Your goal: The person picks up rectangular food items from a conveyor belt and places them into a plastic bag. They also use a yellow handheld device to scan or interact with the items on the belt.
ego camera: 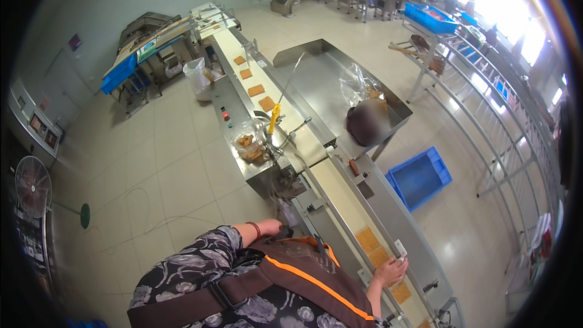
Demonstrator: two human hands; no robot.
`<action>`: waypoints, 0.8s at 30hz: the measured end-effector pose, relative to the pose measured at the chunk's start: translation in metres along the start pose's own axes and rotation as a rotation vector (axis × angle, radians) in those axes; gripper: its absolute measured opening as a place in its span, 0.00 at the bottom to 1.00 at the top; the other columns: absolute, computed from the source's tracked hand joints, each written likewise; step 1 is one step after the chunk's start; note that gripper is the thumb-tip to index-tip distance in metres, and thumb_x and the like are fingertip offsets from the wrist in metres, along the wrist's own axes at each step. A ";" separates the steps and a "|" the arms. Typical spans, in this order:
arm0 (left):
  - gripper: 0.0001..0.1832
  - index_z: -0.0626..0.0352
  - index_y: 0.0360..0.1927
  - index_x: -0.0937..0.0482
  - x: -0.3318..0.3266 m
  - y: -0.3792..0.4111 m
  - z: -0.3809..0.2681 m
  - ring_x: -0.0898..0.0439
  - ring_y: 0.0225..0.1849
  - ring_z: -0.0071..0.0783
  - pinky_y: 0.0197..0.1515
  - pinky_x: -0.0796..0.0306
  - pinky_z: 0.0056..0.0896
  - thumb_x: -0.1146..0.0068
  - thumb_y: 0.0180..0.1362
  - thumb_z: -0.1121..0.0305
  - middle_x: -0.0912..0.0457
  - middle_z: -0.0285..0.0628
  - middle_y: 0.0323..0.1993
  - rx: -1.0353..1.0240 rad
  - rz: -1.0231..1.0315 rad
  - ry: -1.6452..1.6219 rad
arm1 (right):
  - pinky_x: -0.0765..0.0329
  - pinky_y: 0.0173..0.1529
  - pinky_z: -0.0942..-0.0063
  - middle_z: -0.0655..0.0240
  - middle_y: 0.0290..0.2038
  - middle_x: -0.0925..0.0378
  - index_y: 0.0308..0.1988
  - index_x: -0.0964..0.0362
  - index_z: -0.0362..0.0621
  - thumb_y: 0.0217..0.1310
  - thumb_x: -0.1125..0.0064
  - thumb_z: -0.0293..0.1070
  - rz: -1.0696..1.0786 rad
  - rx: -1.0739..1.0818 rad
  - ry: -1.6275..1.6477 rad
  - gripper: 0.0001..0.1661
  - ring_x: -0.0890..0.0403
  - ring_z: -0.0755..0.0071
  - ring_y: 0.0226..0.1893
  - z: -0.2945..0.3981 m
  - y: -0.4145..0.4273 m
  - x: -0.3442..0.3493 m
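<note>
My right hand [391, 272] reaches over the near cream conveyor belt [339, 191], fingers bent against the guide rail on its far side. Golden-brown square food pieces lie along this belt: one square [367, 238] sits just ahead of the hand, another [401, 292] just behind it. Whether the fingers grip a piece is hidden. My left hand [272, 227], with a brown band at the wrist, is beside the belt frame, close to my brown apron [309, 264] with orange trim. Its fingers look curled near a dark part, but their hold is not clear.
Farther up, several brown squares [255, 90] lie on another belt beside a yellow-handled tool [274, 118]. A bag of broken pieces [252, 149] rests on the machine's side. Right of it stand a steel tray table [309, 68], a blue crate [419, 178] and a metal rack [483, 114].
</note>
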State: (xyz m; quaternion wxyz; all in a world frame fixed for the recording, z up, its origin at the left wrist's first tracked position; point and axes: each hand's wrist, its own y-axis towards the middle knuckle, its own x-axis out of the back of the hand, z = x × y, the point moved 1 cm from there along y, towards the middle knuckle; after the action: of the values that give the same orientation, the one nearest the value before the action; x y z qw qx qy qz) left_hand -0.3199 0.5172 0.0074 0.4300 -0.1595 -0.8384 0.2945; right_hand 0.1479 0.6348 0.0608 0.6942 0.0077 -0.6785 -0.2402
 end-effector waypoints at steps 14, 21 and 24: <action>0.14 0.60 0.40 0.21 0.003 0.001 0.006 0.23 0.42 0.54 0.43 0.29 0.46 0.50 0.52 0.68 0.21 0.55 0.39 0.016 0.006 -0.056 | 0.38 0.57 0.57 0.67 0.57 0.33 0.54 0.33 0.49 0.64 0.57 0.43 -0.020 -0.008 -0.004 0.21 0.35 0.64 0.60 0.002 0.000 0.000; 0.13 0.63 0.37 0.21 -0.013 0.010 0.034 0.22 0.41 0.56 0.42 0.29 0.47 0.53 0.53 0.69 0.21 0.57 0.38 0.063 0.059 -0.138 | 0.38 0.57 0.56 0.66 0.56 0.32 0.53 0.32 0.49 0.61 0.55 0.42 -0.054 -0.005 0.025 0.21 0.35 0.62 0.59 0.001 -0.001 -0.002; 0.12 0.64 0.36 0.21 -0.002 -0.007 0.021 0.22 0.41 0.55 0.42 0.29 0.47 0.52 0.52 0.70 0.20 0.57 0.37 0.071 -0.024 -0.111 | 0.37 0.56 0.56 0.65 0.56 0.32 0.52 0.32 0.49 0.61 0.55 0.42 -0.056 -0.005 0.026 0.21 0.34 0.62 0.59 0.007 0.003 -0.003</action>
State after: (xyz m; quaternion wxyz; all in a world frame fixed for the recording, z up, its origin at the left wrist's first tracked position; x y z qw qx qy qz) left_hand -0.3362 0.5032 0.0009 0.3919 -0.1177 -0.8518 0.3271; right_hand 0.1423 0.6404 0.0598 0.6961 0.0281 -0.6683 -0.2610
